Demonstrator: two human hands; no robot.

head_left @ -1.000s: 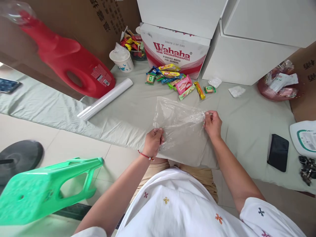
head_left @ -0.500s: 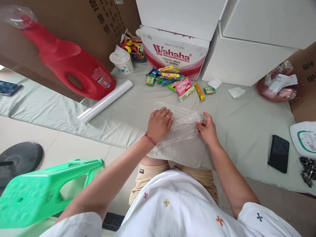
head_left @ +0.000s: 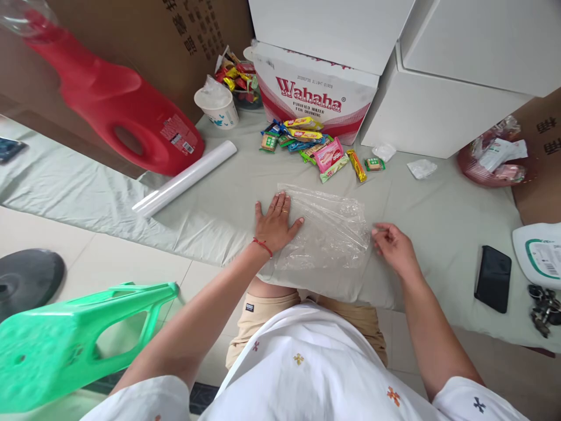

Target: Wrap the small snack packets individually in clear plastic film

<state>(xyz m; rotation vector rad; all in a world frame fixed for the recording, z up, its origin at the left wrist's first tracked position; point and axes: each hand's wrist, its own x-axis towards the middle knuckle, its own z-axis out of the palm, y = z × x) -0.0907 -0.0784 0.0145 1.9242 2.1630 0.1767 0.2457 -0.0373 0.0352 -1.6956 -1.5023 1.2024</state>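
A clear plastic bag (head_left: pixel 328 234) lies spread and wrinkled on the cloth-covered surface in front of me. My left hand (head_left: pixel 274 225) rests flat on its left edge, fingers spread and thumb pointing right across the film. Just beyond the bag's right edge is my right hand (head_left: pixel 394 245), its fingers loosely bent and holding nothing that I can see. Behind the bag sits a pile of wrapped snacks, among them a pink wafer packet (head_left: pixel 328 155), a yellow packet (head_left: pixel 303 124), a small green-and-brown biscuit packet (head_left: pixel 374 164) and a gold bar (head_left: pixel 356 166).
A Wahaba-style printed carton, lettered "Wahaha" (head_left: pixel 313 96), stands at the back. Left are a white roll (head_left: pixel 186 178), a red jug (head_left: pixel 131 117) and a paper cup (head_left: pixel 218 105). Right are crumpled plastic (head_left: pixel 421 169), a red basket (head_left: pixel 482 172), a phone (head_left: pixel 493 279) and keys (head_left: pixel 543 310).
My right hand has let go of the bag and moved right, toward me. My left hand has shifted slightly left and spread its fingers. The bag now lies flatter and wider.
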